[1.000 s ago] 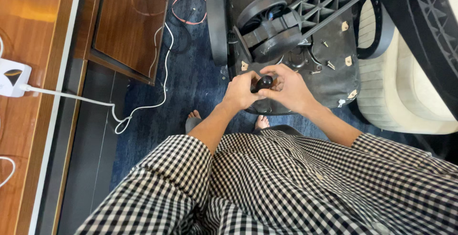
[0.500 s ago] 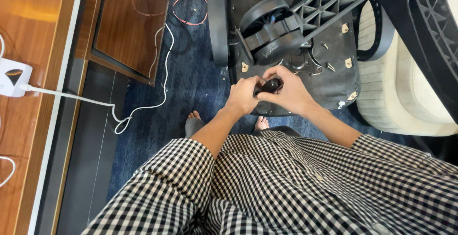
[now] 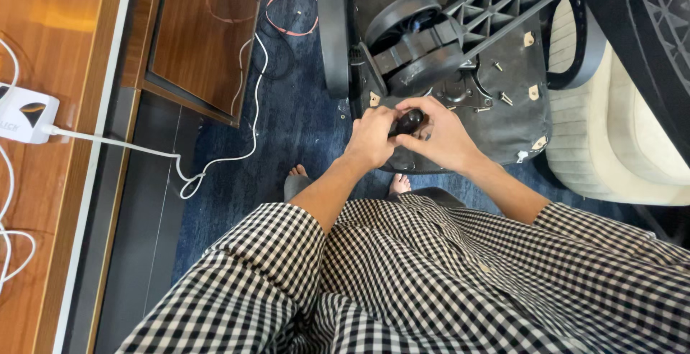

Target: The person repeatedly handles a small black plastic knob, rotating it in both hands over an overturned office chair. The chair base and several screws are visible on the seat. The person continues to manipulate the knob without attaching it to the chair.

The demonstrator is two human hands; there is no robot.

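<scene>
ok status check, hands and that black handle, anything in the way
Left hand and right hand both gripping small black handle. Held above upturned chair base. Loose screws on base; nothing blocking hands.

Black-and-white checked shirt [image 3: 445, 282], short sleeves ending above elbows, small buttons down front. Forearms bare. Bare feet [image 3: 298, 178] visible below.

"How was the light?"
"Even and bright indoors; a soft sheen glared on the wooden desk [image 3: 50, 30]."
"Was anything blurred?"
"The checked shirt [image 3: 431, 282] was crisp; shadows under the chair base [image 3: 460, 52] were soft."
</scene>
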